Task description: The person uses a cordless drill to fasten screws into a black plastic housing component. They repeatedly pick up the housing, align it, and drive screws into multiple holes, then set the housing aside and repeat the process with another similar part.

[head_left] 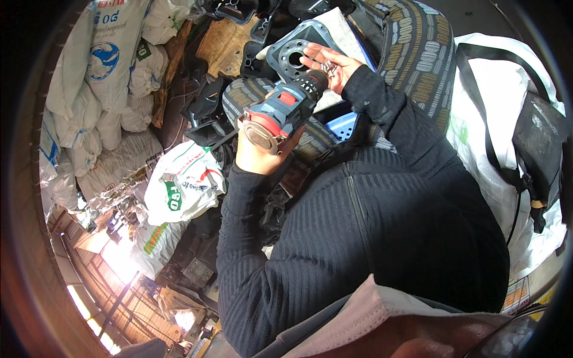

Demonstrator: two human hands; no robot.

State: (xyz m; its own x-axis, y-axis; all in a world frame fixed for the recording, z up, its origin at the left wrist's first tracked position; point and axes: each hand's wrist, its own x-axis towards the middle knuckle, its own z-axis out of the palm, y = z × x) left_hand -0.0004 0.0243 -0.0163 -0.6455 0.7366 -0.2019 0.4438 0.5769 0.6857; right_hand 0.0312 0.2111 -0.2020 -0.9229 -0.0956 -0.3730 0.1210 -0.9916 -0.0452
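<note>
My left hand [265, 156] is wrapped round the grip of a cordless drill [277, 113], blue-grey and red with a black collar. The drill's nose points up and right, toward my other hand. In the cupped palm of my right hand [334, 67] lie several small shiny screws [329, 68]. Its fingers reach over a grey flanged housing [288, 51] with a round hole and a ring of smaller holes. The drill's tip is hidden near the palm, so I cannot tell whether it touches anything. Patterned trousers [418, 53] cover my legs on either side of the housing.
Black moulded parts [206, 113] lie beyond my left leg, near a brown board [224, 45]. A blue perforated piece [342, 126] sits between my legs. White sacks [107, 65] pile up at left; a white bag [186, 182] lies nearer. Another white bag [489, 113] with black straps is at right.
</note>
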